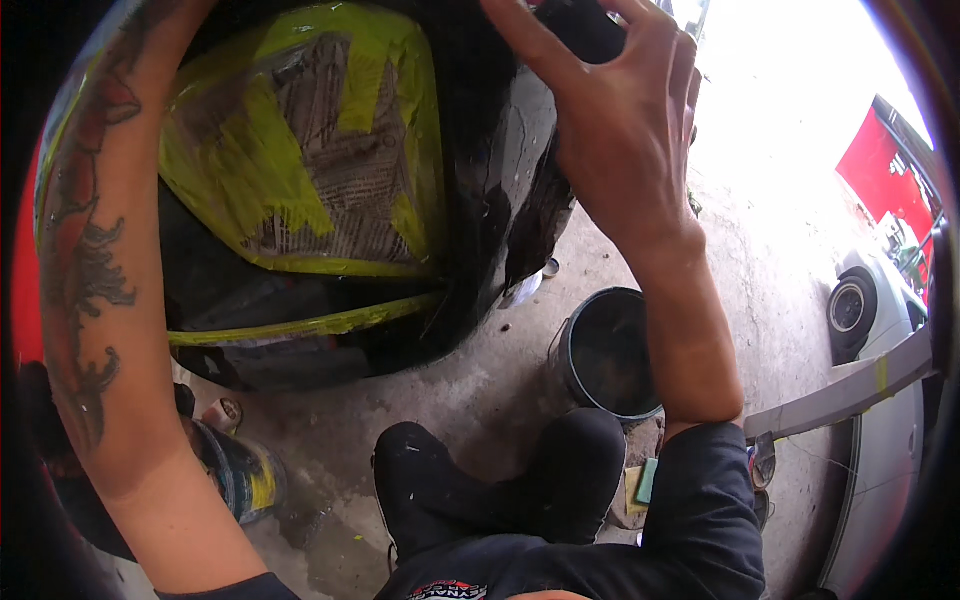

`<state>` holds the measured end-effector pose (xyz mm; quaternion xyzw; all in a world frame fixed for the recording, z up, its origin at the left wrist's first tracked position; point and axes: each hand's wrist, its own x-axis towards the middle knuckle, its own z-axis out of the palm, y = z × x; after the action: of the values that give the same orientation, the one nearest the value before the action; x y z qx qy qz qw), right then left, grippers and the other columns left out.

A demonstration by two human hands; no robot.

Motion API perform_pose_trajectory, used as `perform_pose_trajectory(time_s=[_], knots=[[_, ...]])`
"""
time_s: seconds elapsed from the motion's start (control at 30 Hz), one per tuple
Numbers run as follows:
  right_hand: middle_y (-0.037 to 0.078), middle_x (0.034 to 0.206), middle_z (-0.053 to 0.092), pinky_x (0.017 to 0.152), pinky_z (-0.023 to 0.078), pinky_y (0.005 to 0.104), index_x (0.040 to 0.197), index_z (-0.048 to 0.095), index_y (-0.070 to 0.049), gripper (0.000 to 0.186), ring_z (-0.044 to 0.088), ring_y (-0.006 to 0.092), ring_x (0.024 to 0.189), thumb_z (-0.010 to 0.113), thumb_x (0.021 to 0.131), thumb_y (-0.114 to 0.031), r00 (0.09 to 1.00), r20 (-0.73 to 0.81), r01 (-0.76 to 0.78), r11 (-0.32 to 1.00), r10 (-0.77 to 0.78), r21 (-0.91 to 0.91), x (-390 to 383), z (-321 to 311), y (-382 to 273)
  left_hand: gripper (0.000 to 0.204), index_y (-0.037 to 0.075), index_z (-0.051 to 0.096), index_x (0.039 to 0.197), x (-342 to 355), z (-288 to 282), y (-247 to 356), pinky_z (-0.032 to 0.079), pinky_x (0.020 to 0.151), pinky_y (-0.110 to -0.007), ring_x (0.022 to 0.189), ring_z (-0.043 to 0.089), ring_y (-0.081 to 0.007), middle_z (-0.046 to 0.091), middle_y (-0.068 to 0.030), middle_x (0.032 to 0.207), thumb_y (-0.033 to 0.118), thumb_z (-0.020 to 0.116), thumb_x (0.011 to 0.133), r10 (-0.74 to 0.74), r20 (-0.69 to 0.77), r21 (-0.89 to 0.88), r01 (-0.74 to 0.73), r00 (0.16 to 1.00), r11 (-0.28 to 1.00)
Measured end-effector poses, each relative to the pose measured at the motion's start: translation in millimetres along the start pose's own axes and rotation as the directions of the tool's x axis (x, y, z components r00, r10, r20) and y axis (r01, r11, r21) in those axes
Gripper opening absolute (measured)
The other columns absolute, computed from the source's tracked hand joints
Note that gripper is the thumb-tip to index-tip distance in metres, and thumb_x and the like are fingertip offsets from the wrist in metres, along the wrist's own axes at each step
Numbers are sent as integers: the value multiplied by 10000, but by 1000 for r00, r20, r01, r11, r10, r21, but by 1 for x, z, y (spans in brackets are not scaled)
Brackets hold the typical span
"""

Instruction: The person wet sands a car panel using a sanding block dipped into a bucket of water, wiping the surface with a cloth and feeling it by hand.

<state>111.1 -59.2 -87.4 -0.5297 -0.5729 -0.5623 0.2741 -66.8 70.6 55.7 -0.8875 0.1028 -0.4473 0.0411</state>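
A black, glossy car body part (400, 340) fills the upper middle. Its large light opening is covered with newspaper (345, 170) and yellow-green masking tape (270, 150). My right hand (625, 130) is at the top, to the right of this part, its thumb spread from the fingers and the fingers curled round something dark (585, 30). The top edge cuts off the fingertips, so what they hold cannot be made out. Up the left side runs my left forearm (115, 300), past the taped area; its hand lies beyond the top edge.
A dark bucket (640, 408) stands on the concrete floor (780, 250) by my right knee. At lower left is a paint-stained container (262, 480) with a small can (225, 414) near it. Green and yellow pads (648, 482) lie at right. Farther right are a long grey panel (840, 400) and a pale car (885, 420).
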Motion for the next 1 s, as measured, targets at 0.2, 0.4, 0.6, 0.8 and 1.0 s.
perform_pose_trajectory(time_s=[0.2,0.4,0.6,0.8,1.0], knots=[[186,1336,474,984,409,493,1474,572,-351,753,485,359,1170,672,817,4,1000,29,-4,1000,4,4,-5,-7,-12,109,-42,744,928,3,-16,22,582,687,-271,760,704,-149,670,-79,969,35,756,852,39,25,196,-43,999,980],[128,1299,454,921,408,511,1467,523,-519,808,472,333,1147,647,860,-1,994,92,-57,998,59,-31,-39,3,-19,117,-46,744,927,1,-10,14,581,688,-265,761,702,-139,681,-73,939,39,762,849,-5,18,159,2,1000,987],[120,1288,454,923,403,515,1443,558,-503,770,470,329,1152,654,848,-25,997,-33,-71,997,71,-4,-32,12,-21,118,-47,747,936,5,-14,16,582,682,-261,761,705,-136,687,-73,942,31,758,848,-66,71,110,58,995,992],[157,1333,478,973,415,478,1425,606,-355,723,496,336,1154,685,825,42,998,-55,-32,999,30,-29,-5,-5,-27,125,-41,746,940,-1,-8,20,581,655,-276,730,706,-150,684,-79,948,33,767,841,12,-4,222,-11,1000,975],[102,1317,479,944,405,511,1406,601,-442,740,491,337,1170,707,794,-39,996,60,-66,997,63,43,-45,-3,-28,123,-50,735,913,10,-19,2,579,635,-285,713,703,-163,678,-95,978,32,781,834,-171,58,24,170,984,985]])
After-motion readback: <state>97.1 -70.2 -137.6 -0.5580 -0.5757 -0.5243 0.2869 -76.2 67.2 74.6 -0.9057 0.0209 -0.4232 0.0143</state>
